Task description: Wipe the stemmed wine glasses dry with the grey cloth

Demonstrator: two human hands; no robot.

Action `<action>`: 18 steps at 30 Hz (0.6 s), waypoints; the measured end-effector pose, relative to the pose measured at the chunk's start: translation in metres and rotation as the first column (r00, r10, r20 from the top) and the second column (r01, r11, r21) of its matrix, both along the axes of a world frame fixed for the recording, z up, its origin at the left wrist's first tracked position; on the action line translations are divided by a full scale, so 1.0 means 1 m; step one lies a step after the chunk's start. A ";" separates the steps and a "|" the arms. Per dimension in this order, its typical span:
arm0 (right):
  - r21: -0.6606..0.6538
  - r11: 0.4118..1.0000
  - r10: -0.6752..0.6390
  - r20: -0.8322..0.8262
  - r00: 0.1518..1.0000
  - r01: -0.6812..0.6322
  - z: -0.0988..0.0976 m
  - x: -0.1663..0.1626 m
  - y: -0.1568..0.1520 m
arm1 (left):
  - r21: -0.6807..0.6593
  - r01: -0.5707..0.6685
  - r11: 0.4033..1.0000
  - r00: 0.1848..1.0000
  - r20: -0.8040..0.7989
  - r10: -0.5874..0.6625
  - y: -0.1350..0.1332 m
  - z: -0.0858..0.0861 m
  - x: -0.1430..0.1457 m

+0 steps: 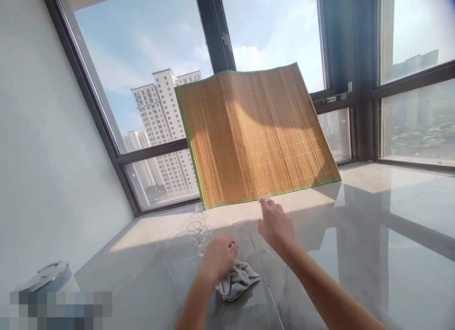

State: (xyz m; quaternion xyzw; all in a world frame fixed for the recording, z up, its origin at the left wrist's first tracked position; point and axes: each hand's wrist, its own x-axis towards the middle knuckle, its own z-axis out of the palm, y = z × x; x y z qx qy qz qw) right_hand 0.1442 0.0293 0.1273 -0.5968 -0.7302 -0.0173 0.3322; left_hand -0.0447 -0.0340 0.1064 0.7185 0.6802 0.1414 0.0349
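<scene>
In the head view, my right hand is wrapped round a clear drinking glass. The rim shows above my fingers; most of its body is hidden behind the hand. My left hand is over the edge of a crumpled grey cloth, its fingers loosely curled and apart, with nothing visible in them. Whether it touches the cloth I cannot tell. Just beyond my left hand stand several clear stemmed glasses, grouped close together and partly overlapping.
A bamboo mat with green edging leans against the window behind the glasses. The glossy grey tiled surface carries strong reflections. A lidded white container stands at the lower left, partly blurred out. A white wall bounds the left side.
</scene>
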 end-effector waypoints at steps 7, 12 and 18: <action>0.242 0.946 0.250 -0.123 0.961 -0.215 -0.023 -0.023 0.007 | 0.075 0.184 0.980 0.973 0.128 -0.193 0.006 -0.024 0.007; 0.349 0.887 0.404 -0.274 0.873 -0.301 -0.041 -0.034 0.015 | -0.006 0.246 0.969 0.954 0.180 -0.241 0.010 -0.034 0.010; 0.418 0.816 0.529 -0.261 0.807 -0.400 -0.056 -0.040 0.021 | 0.009 0.229 0.973 0.953 0.203 -0.226 0.019 -0.039 0.008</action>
